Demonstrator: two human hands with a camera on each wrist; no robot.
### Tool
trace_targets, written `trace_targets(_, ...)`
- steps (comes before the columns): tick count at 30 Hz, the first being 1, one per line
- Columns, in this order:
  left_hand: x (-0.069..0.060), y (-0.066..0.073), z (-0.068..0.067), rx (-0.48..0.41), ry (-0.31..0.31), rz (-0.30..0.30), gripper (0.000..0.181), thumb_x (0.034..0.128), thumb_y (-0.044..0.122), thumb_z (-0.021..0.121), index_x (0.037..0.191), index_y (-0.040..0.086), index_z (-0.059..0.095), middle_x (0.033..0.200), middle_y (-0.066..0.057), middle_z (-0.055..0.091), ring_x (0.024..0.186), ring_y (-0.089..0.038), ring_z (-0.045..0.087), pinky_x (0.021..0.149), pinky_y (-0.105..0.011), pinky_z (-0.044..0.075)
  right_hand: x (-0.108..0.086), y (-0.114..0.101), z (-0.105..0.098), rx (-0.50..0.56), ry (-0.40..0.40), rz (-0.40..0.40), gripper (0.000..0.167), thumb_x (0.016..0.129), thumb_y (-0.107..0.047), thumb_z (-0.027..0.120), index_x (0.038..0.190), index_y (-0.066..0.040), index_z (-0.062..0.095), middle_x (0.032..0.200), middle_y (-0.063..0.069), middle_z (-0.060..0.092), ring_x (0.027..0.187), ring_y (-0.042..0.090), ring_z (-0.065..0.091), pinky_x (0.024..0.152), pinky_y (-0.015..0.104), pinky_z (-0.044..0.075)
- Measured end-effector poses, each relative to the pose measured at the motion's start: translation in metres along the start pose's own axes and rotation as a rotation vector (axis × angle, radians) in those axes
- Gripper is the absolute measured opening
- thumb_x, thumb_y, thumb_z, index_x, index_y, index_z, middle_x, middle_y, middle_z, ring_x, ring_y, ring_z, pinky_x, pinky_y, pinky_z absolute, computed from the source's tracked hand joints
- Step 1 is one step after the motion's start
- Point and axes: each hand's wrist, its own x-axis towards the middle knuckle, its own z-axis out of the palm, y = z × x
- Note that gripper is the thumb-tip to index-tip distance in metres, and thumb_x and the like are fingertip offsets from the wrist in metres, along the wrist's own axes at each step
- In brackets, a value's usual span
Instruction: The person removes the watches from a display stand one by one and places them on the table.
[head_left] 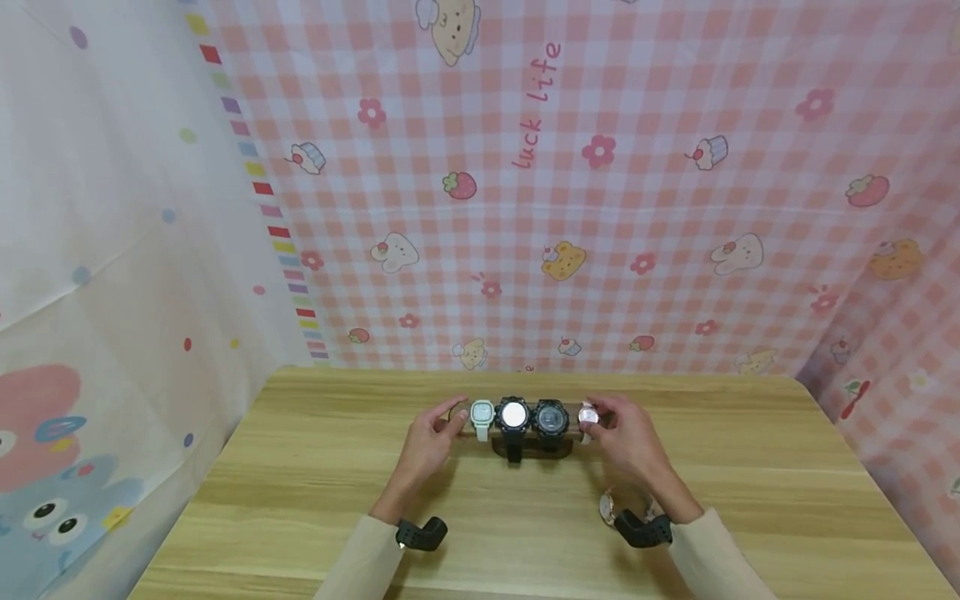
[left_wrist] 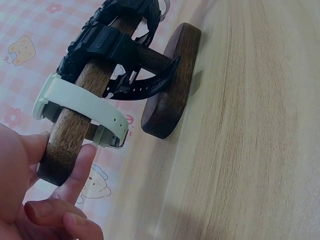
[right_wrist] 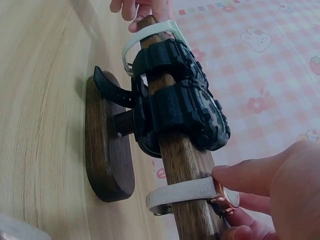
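Note:
A dark wooden watch stand (head_left: 558, 451) has a horizontal bar (left_wrist: 72, 127) above an oval base (left_wrist: 175, 95). My left hand (head_left: 431, 437) pinches the bar's left end between thumb and fingers. Beside it on the bar sits a mint-green watch (head_left: 482, 412). Two chunky black watches (head_left: 513, 414) (right_wrist: 192, 115) sit mid-bar; one has a loose strap end hanging down. Towards the right end, a watch with a white strap (right_wrist: 182, 194) and rose-gold case (right_wrist: 227, 199) is looped round the bar. My right hand (head_left: 628, 433) holds that case between thumb and fingers.
Another watch (head_left: 607, 507) with a rose-gold rim lies on the wooden table (head_left: 510, 533), partly hidden by my right wrist's black camera (head_left: 643, 529). A pink checked cloth (head_left: 525, 208) hangs behind the table, and a pale cloth (head_left: 135, 275) hangs on the left.

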Motion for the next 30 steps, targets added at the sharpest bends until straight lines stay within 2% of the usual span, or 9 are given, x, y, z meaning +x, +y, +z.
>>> trace_targets(7,0.0,0.0,0.0,-0.003,-0.004,-0.004,0.036,0.1006,0.024,0.059,0.135,0.013,0.062,0.086,-0.009,0.071,0.083,-0.031,0.072,0.05,-0.023,0.036,-0.002,0.002,-0.005,-0.017,0.022,0.006,0.042,0.085,-0.005,0.075,0.124,0.007,0.064,0.099,0.015,0.061,0.081,0.021,0.058,0.07,0.03,0.047)
trace_targets(15,0.0,0.0,0.001,-0.002,0.006,-0.003,0.035,0.1,0.024,0.061,0.134,0.015,0.063,0.083,-0.009,0.071,0.08,-0.032,0.071,0.048,-0.023,0.034,-0.006,0.004,-0.01,-0.026,0.03,0.019,0.04,0.086,-0.005,0.073,0.123,0.007,0.064,0.107,0.019,0.059,0.082,0.022,0.057,0.068,0.028,0.046)
trace_targets(30,0.001,-0.001,0.001,0.005,0.008,-0.011,0.035,0.1004,0.025,0.06,0.134,0.017,0.063,0.084,-0.008,0.072,0.083,-0.03,0.072,0.05,-0.023,0.036,-0.008,0.014,-0.019,-0.014,0.057,0.031,0.039,0.086,-0.005,0.073,0.122,0.006,0.065,0.11,0.023,0.058,0.069,0.016,0.052,0.056,0.023,0.041)
